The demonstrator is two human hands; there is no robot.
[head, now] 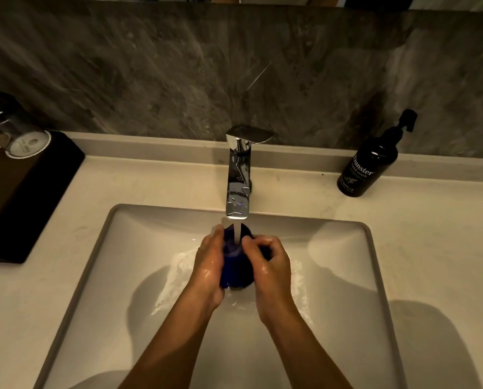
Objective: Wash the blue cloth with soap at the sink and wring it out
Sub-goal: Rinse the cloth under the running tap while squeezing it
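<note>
The pale stone surface (403, 248) carries a rectangular white basin sink (122, 276), and everything else is placed from that sink. Left of it lies a dark rectangular tray (24, 197) bearing upturned glasses. At its back rim stands the chrome single-lever tap (238, 175), running a steady stream. Back right of the sink stands a black pump bottle of hand wash (370, 164).

Over the middle of the sink, directly beneath the stream, the dark blue cloth (234, 265) is bunched between both hands. The left hand (210, 265) presses its side with fingers lying along it; the right hand (271, 262) has its grip curled round the other side.

This looks like rinsing or working in lather. To do it well, keep the bundle low in the sink so splash stays inside, knead and turn it so water reaches the inner folds, and hold off twisting until runoff looks clear.
</note>
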